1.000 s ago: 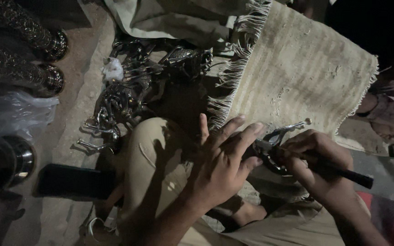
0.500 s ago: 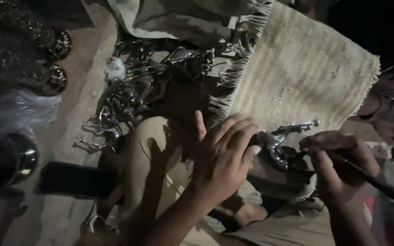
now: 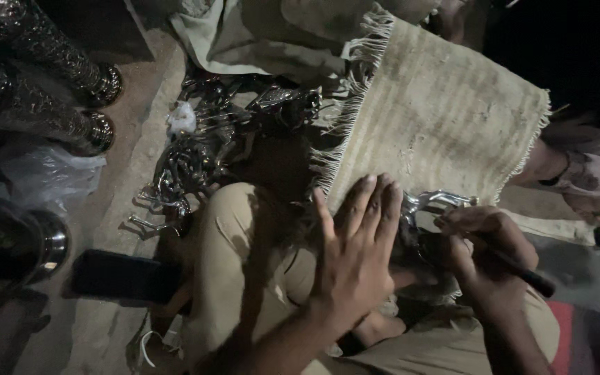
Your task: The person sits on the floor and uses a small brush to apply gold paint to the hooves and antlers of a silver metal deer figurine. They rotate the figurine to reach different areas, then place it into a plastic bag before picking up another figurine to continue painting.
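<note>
My left hand (image 3: 355,243) lies flat with fingers together over a small shiny metal animal figure (image 3: 433,205), pressing it against my knee. Only the figure's legs and part of its body show past my fingers. My right hand (image 3: 484,246) is closed around a dark-handled tool (image 3: 530,276), its tip at the figure just right of my left hand. My tan trouser leg (image 3: 234,271) fills the middle below.
A fringed woven mat (image 3: 439,118) lies ahead. A pile of similar metal figures (image 3: 203,153) sits on the ground at left centre. Tall ornate metal vessels (image 3: 43,83) stand at far left, a black phone (image 3: 116,276) beside my leg. Another person's arm (image 3: 585,167) is at right.
My left hand has straightened and flattened over the figure, covering more of it. My right hand with the tool has moved slightly left and up, closer to the figure.
</note>
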### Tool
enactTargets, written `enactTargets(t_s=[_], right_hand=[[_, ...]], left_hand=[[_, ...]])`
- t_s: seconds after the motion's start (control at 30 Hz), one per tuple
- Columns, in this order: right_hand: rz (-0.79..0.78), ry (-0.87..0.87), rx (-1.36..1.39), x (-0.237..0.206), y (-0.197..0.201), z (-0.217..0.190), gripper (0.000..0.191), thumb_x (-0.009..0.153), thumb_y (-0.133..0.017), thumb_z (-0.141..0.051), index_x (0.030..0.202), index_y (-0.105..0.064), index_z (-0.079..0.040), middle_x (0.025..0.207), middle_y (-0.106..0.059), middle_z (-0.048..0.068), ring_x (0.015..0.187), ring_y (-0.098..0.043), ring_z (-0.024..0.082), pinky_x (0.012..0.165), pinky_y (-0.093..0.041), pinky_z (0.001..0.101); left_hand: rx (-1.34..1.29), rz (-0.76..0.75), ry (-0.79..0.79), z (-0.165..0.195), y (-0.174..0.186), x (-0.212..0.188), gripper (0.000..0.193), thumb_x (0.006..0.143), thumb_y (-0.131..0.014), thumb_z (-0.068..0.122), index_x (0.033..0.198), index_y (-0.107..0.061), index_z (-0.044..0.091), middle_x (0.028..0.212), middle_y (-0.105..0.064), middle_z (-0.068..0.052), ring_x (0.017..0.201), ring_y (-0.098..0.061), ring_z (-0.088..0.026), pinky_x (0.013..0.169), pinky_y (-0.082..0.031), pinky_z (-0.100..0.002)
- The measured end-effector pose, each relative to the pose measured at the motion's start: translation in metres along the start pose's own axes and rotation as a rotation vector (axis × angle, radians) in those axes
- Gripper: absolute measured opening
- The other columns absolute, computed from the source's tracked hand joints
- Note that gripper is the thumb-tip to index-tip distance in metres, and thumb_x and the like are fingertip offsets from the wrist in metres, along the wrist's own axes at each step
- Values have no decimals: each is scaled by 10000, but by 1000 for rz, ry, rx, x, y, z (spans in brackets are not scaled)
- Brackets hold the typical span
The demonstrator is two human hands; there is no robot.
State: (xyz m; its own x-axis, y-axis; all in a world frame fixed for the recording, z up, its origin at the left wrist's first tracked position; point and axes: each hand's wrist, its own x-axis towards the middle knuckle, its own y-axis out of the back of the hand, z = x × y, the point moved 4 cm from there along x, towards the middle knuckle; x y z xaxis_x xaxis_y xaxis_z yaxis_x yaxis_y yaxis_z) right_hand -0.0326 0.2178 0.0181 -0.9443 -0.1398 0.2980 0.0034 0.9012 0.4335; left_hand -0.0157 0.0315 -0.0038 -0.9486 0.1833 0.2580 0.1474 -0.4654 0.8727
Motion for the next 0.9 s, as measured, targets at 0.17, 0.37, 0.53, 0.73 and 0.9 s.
enactTargets(t_s=[0.17, 0.37, 0.53, 0.73, 0.9], right_hand=[[113, -104, 96, -6, -5, -3, 133, 960, -631, 78, 1063, -561, 30, 1133, -668, 122, 1082, -674, 172, 997, -549, 301], [99, -140, 58, -1, -11, -9, 147, 937, -657, 97, 1050, -584, 37, 1119, -673, 126, 1073, -679, 175, 995, -559, 308], [51, -49, -31, 6, -24, -21, 184, 894, -681, 100, 1010, -562, 22, 1089, -688, 112, 1078, -703, 170, 951, -587, 304], [43, -97, -44, 12, -27, -35, 236, 860, -674, 97, 1077, -613, 29, 1094, -695, 109, 1005, -678, 146, 908, -567, 281], [49, -225, 16, 23, -29, -26, 159, 915, -642, 61, 1069, -623, 28, 1100, -726, 109, 1017, -713, 148, 911, -562, 267]], left_hand=[[-192, -104, -69, -7, 1, 7, 1391, 597, -625, 868, 1558, -227, -54, 1640, -250, -200, 1567, -161, -297, 1168, 57, -782], [9, -51, -138, -7, 9, 12, 1302, 689, -664, 817, 1578, -252, -39, 1677, -248, -188, 1583, -169, -287, 1190, 27, -746], [-252, -34, -110, -9, 11, 12, 1293, 685, -713, 752, 1555, -233, -75, 1660, -239, -230, 1573, -170, -320, 1202, 44, -755], [-85, -50, -131, -11, 14, 15, 948, 834, -678, 349, 1575, -235, -42, 1661, -276, -193, 1575, -199, -306, 1204, 33, -729], [-115, -72, -117, -12, 15, 13, 853, 837, -627, 172, 1574, -255, -46, 1645, -308, -198, 1570, -215, -315, 1217, 22, -723]])
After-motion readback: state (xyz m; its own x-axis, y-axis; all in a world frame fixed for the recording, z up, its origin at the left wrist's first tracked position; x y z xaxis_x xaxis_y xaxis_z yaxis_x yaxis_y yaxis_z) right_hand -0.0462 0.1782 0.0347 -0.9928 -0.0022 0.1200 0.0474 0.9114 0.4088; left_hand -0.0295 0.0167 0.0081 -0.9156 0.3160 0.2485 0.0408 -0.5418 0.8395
